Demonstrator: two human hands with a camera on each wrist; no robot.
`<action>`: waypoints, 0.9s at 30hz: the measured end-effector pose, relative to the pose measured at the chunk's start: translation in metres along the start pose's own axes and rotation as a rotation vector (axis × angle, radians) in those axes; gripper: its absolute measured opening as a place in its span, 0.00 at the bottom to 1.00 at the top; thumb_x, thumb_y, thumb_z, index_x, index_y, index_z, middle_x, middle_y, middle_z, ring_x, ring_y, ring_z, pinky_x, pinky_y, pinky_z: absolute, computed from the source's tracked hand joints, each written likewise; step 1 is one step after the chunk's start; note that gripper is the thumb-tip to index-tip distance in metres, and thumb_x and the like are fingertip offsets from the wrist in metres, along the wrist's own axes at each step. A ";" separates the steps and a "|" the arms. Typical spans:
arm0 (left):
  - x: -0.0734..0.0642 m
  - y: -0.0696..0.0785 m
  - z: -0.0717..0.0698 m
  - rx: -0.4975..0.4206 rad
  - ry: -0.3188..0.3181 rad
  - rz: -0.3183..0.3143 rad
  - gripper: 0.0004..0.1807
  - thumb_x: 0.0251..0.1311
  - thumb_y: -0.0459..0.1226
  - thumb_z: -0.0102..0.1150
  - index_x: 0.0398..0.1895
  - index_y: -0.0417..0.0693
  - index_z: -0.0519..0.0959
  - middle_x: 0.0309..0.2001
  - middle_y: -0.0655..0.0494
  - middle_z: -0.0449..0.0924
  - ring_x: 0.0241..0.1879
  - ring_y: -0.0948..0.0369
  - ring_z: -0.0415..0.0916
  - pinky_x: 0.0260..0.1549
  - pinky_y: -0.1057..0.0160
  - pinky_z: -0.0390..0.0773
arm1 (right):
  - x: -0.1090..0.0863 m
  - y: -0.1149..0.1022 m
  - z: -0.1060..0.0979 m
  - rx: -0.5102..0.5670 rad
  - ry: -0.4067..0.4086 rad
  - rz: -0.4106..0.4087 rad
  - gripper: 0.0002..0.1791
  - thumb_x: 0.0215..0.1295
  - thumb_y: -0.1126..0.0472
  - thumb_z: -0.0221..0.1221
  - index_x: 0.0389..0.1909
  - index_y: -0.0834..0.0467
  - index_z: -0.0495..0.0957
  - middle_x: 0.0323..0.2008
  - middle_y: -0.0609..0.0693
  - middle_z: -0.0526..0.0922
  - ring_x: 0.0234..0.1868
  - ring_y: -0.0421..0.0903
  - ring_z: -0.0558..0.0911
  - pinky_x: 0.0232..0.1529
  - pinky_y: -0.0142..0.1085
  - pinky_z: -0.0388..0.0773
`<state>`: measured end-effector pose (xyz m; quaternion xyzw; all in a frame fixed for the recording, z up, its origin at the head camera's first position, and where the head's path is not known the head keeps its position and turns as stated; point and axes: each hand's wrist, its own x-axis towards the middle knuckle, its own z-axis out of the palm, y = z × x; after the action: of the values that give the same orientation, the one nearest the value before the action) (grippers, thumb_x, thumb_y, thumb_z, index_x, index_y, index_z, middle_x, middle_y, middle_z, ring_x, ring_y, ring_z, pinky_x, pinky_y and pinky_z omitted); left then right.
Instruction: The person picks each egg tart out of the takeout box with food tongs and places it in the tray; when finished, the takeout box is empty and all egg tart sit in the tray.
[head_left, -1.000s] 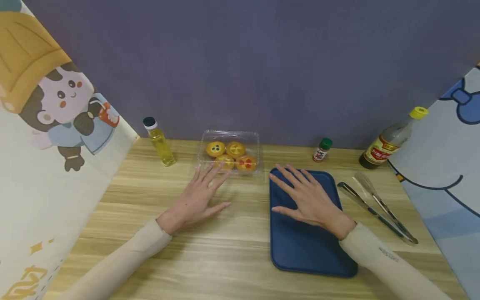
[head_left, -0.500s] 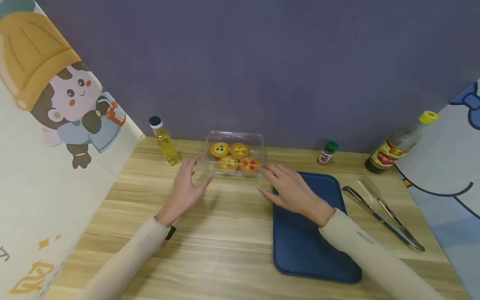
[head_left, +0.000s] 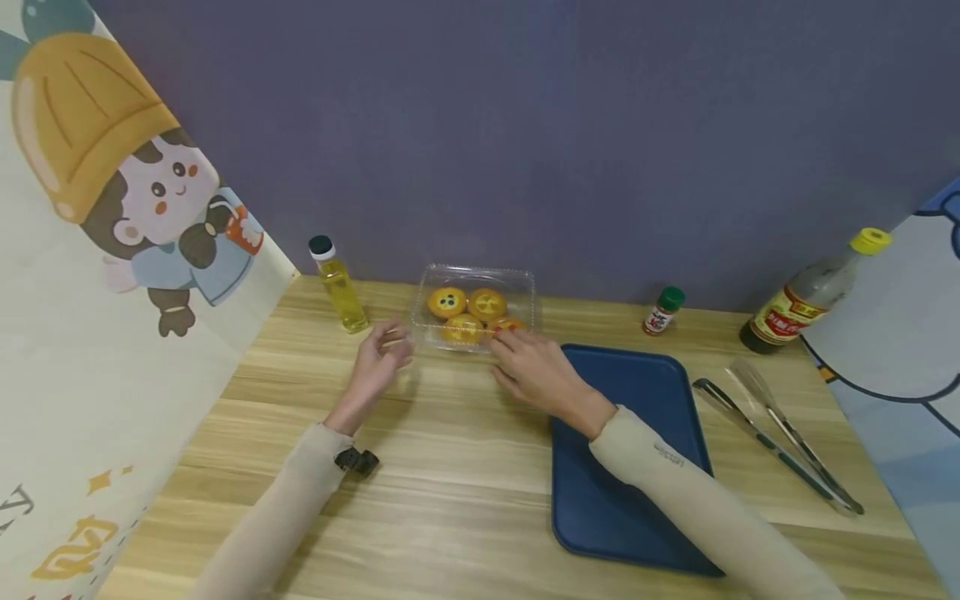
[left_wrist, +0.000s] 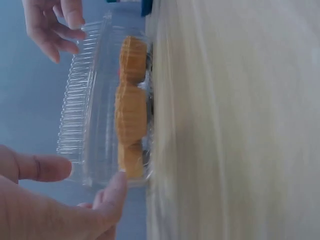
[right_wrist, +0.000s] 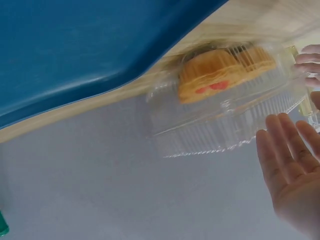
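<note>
A clear plastic clamshell box stands against the back wall, its lid down. Through the lid show several round yellow tarts, one with dark dots and one with red pieces. At the box's left front corner is my left hand, fingers loosely bent; in the left wrist view its fingertips come right at the box's end. My right hand reaches over the front right corner and hides part of the red tart. In the right wrist view its fingers extend beside the lid's ribbed edge, holding nothing.
A dark blue tray lies under my right forearm. Metal tongs rest to its right. Along the back stand an oil bottle, a green-capped spice jar and a yellow-capped sauce bottle.
Both hands were spread flat, the right one over the tray. The right has moved left to the box's front; the left has turned and its fingers have bent in beside the box.
</note>
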<state>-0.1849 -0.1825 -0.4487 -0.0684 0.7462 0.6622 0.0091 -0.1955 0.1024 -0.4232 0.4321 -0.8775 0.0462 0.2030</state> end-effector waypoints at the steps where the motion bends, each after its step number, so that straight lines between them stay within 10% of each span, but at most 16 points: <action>1: 0.001 -0.001 0.000 -0.033 -0.008 -0.018 0.32 0.75 0.29 0.49 0.79 0.35 0.57 0.73 0.33 0.65 0.68 0.43 0.72 0.58 0.71 0.85 | 0.002 -0.001 0.001 -0.006 0.007 -0.002 0.22 0.73 0.52 0.64 0.64 0.54 0.80 0.52 0.52 0.86 0.46 0.50 0.87 0.38 0.43 0.91; 11: 0.004 -0.004 0.005 -0.288 0.007 -0.131 0.31 0.74 0.25 0.50 0.79 0.40 0.62 0.69 0.41 0.67 0.66 0.50 0.74 0.67 0.66 0.81 | 0.011 -0.008 0.013 -0.100 0.035 -0.012 0.14 0.70 0.59 0.65 0.55 0.53 0.83 0.44 0.50 0.88 0.42 0.49 0.88 0.22 0.39 0.85; 27: 0.007 -0.012 0.000 -0.362 0.010 -0.184 0.33 0.72 0.23 0.51 0.79 0.44 0.63 0.57 0.50 0.77 0.56 0.59 0.83 0.68 0.64 0.81 | 0.015 -0.009 0.025 -0.155 0.044 -0.024 0.13 0.70 0.69 0.61 0.50 0.54 0.86 0.46 0.50 0.87 0.45 0.49 0.87 0.17 0.38 0.84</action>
<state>-0.1902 -0.1840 -0.4608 -0.1400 0.6058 0.7814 0.0531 -0.2044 0.0790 -0.4411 0.4245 -0.8685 -0.0148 0.2557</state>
